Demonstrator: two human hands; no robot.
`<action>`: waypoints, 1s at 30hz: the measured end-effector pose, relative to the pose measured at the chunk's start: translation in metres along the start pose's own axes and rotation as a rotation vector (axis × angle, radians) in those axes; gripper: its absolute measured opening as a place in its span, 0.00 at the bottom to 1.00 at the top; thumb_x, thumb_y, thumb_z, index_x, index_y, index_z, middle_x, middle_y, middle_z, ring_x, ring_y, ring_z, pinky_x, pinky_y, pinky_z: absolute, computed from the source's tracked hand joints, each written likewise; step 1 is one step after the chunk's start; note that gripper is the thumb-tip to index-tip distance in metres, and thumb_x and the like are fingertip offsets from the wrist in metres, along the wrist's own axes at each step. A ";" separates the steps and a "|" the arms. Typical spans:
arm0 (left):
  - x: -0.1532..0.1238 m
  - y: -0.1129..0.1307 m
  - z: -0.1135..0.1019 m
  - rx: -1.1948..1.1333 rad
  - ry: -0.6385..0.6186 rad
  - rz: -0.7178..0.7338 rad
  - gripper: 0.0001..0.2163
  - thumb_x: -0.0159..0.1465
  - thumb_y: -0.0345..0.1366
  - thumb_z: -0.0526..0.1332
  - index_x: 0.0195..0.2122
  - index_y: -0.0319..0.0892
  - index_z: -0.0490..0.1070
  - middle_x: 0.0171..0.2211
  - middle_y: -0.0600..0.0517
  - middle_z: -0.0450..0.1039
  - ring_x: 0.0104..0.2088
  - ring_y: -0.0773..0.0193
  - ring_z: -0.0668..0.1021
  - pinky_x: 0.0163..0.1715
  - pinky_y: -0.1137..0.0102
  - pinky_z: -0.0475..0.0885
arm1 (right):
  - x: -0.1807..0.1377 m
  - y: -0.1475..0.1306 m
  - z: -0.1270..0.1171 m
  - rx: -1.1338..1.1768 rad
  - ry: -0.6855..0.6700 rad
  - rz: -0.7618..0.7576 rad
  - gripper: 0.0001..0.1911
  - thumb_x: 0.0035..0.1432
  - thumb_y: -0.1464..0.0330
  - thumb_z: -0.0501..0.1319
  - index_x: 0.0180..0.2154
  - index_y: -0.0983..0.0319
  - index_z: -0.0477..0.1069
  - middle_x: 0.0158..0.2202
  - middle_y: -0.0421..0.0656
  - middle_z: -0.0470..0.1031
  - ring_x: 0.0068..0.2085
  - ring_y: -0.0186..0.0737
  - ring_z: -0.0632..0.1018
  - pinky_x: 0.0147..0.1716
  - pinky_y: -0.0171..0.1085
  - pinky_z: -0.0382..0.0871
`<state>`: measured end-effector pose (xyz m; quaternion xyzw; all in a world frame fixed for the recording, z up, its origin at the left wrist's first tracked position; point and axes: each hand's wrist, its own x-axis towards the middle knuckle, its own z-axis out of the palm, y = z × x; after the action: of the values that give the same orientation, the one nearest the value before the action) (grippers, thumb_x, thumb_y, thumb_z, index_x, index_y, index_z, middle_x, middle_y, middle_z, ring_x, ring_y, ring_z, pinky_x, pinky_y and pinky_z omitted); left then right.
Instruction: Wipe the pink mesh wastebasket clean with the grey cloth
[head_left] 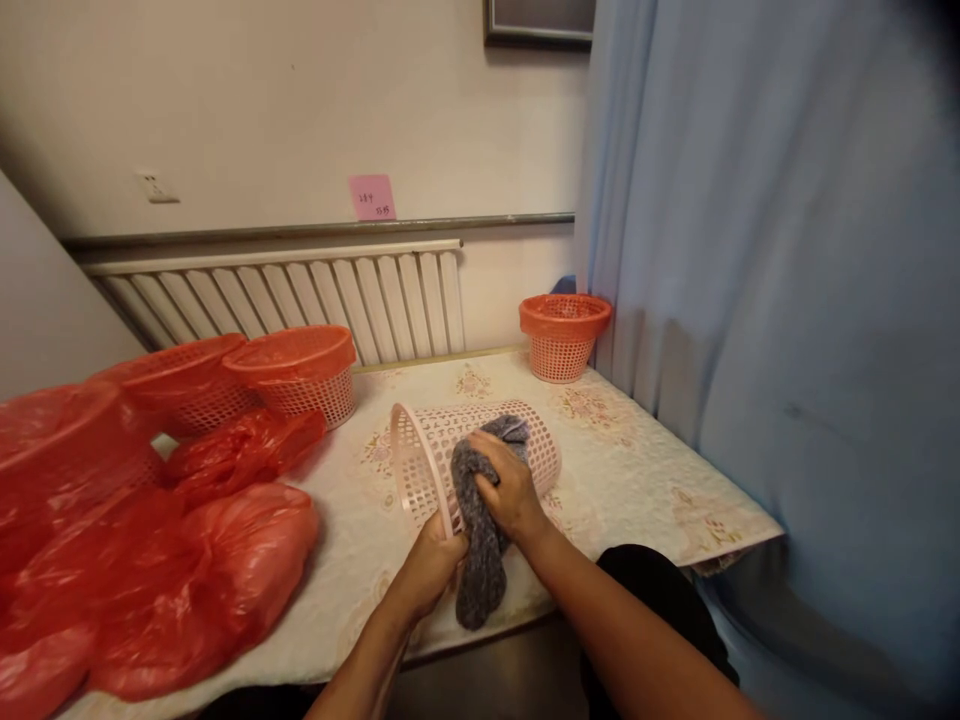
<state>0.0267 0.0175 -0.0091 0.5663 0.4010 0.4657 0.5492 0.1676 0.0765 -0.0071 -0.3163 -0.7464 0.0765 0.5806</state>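
Note:
A pale pink mesh basket (pixel 420 455) lies on its side on the table, its open mouth turned toward me. My left hand (pixel 431 565) is closed on the basket's near rim. My right hand (pixel 510 490) is closed on a grey cloth (pixel 480 560) and presses it against the basket's side. The cloth's upper end lies over the basket wall and its lower end hangs past the table's front edge.
Red plastic bags (pixel 187 570) are heaped on the table's left side. Behind them stand two red-lined mesh baskets (pixel 300 375), and another red-lined basket (pixel 564 338) sits at the back right. A radiator (pixel 300 290) runs along the wall. A blue curtain (pixel 772 300) hangs at the right.

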 end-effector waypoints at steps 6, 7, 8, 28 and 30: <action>0.002 -0.005 -0.007 -0.015 -0.086 0.059 0.20 0.56 0.27 0.57 0.50 0.39 0.71 0.47 0.48 0.77 0.55 0.56 0.71 0.60 0.57 0.58 | 0.006 0.073 -0.022 -0.256 0.314 0.362 0.20 0.53 0.73 0.54 0.49 0.66 0.70 0.50 0.52 0.73 0.53 0.48 0.72 0.55 0.51 0.63; 0.003 -0.006 -0.009 -0.018 -0.098 0.058 0.20 0.56 0.27 0.57 0.50 0.40 0.71 0.48 0.48 0.77 0.55 0.56 0.71 0.60 0.57 0.58 | 0.005 0.079 -0.023 -0.290 0.380 0.417 0.20 0.53 0.72 0.53 0.48 0.67 0.70 0.50 0.53 0.74 0.53 0.49 0.72 0.55 0.51 0.63; 0.004 -0.006 -0.010 -0.023 -0.109 0.056 0.20 0.56 0.26 0.57 0.50 0.40 0.71 0.48 0.48 0.76 0.55 0.56 0.72 0.60 0.57 0.58 | 0.004 0.082 -0.023 -0.309 0.436 0.457 0.20 0.53 0.72 0.53 0.48 0.67 0.70 0.50 0.54 0.73 0.52 0.49 0.73 0.54 0.52 0.63; -0.027 -0.018 -0.002 0.279 -0.212 -0.022 0.13 0.56 0.28 0.56 0.41 0.38 0.75 0.38 0.50 0.79 0.47 0.54 0.73 0.50 0.62 0.68 | -0.007 -0.040 0.004 0.058 -0.005 -0.068 0.29 0.51 0.80 0.53 0.55 0.58 0.64 0.54 0.46 0.69 0.60 0.45 0.65 0.59 0.51 0.60; -0.028 -0.016 0.000 0.253 -0.224 -0.023 0.13 0.56 0.28 0.56 0.40 0.39 0.76 0.37 0.50 0.79 0.47 0.54 0.73 0.50 0.62 0.68 | -0.007 -0.041 0.003 0.046 0.007 -0.061 0.29 0.50 0.80 0.53 0.54 0.58 0.64 0.54 0.46 0.70 0.60 0.45 0.66 0.59 0.51 0.60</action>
<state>0.0211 -0.0082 -0.0279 0.6747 0.3994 0.3391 0.5199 0.1495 0.0408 0.0058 -0.2800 -0.7516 0.0749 0.5925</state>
